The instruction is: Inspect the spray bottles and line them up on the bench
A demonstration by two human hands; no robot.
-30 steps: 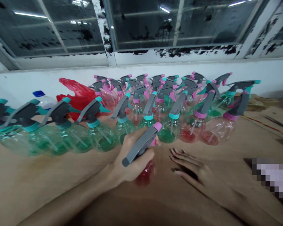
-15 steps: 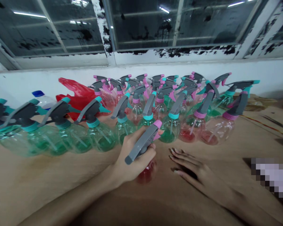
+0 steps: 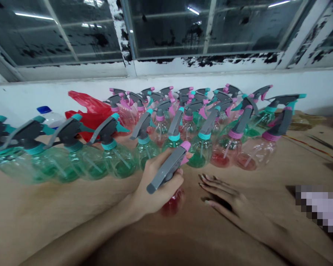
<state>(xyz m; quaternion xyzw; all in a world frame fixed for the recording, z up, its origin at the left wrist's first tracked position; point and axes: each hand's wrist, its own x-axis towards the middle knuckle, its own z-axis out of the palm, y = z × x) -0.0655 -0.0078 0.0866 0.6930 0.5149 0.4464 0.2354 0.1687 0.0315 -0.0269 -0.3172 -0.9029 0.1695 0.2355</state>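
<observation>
My left hand (image 3: 158, 183) is wrapped round the neck of a pink spray bottle (image 3: 172, 203) at the near middle of the table. Its grey trigger head (image 3: 168, 168) with a pink nozzle points away and to the right; my fingers hide the collar. To the right, my right hand (image 3: 224, 197) rests on the table with fingers stretched out, holding nothing. Just beyond both hands stands a row of spray bottles, among them a green one with a teal collar (image 3: 199, 153) and a pink one with a pink collar (image 3: 227, 151).
Behind the front row stand several more spray bottles (image 3: 161, 127). A red plastic bag (image 3: 86, 111) and a blue-capped bottle (image 3: 51, 117) are at the back left. Thin wires (image 3: 316, 146) lie on the right of the table (image 3: 72, 214). A pixelated patch covers something at the right edge.
</observation>
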